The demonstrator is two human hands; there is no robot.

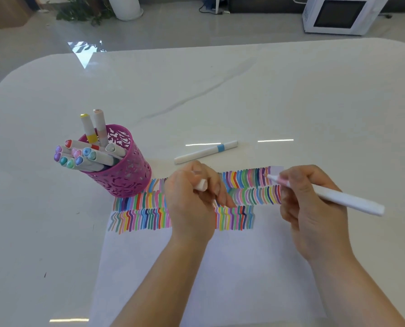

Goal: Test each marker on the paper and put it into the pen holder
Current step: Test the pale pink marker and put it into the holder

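While right hand (312,208) grips marker (338,197) at paper (243,267) edge, left hand (192,201) seemingly pinches cap (202,184).

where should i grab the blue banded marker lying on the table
Pinch the blue-banded marker mid-barrel from above, fingers across its width. It lies flat on the table, slim and straight, with bare tabletop along both long sides.

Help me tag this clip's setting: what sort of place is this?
Probably an office or home room: a glossy white table, a microwave on the floor beyond, and a leafy plant.
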